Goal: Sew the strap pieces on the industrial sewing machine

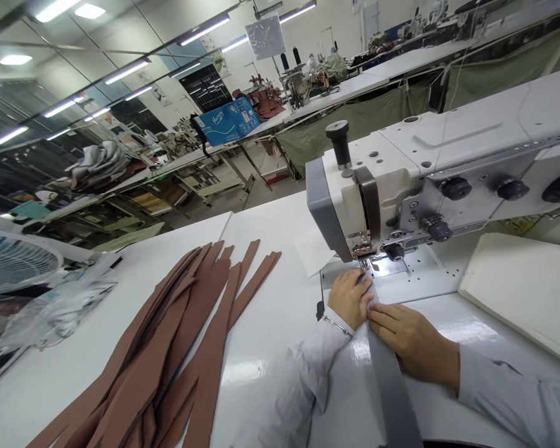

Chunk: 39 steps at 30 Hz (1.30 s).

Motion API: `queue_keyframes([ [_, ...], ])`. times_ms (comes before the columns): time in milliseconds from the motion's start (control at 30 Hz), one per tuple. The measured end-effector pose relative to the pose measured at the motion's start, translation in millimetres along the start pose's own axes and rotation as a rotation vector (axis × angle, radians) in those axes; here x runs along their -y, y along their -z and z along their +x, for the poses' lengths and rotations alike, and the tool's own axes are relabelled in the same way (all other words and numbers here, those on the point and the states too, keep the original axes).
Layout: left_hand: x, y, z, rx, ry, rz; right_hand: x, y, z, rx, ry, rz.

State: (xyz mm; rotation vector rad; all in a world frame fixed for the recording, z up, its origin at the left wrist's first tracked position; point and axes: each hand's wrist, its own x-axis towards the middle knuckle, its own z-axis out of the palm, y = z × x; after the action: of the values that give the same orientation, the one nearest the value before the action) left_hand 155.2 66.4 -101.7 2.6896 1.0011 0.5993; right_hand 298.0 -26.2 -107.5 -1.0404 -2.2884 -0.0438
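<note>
A long grey fabric strip (392, 395) runs from the front table edge up to the needle area of a white sewing machine (392, 155). Just in front of the presser foot (366, 264), my left hand (349, 297) has its fingers curled and pressed together on the strip's far end. My right hand (410, 339) lies close behind it, pinching the strip's right edge between thumb and fingers. The thumb is largely hidden. Light from the machine falls on the needle plate (392, 266). To the left lies a loose pile of brown fabric strips (168, 348).
A white padded board (525, 292) lies right of my right hand. A white paper piece (313, 250) sits beside the machine head. At far left are a fan (18, 258) and clear plastic bags (60, 314). Behind stand other sewing tables and a blue box (226, 122).
</note>
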Motion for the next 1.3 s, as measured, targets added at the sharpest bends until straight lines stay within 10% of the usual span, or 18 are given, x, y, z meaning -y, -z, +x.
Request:
queue_keyframes([
  [500,-7,2,-10,-0.006,-0.038,0.03,47,-10,-29,0.025,0.055,-0.169],
  [1300,5,7,6,0.057,0.058,-0.001,48,1,-15,0.017,0.045,-0.157],
])
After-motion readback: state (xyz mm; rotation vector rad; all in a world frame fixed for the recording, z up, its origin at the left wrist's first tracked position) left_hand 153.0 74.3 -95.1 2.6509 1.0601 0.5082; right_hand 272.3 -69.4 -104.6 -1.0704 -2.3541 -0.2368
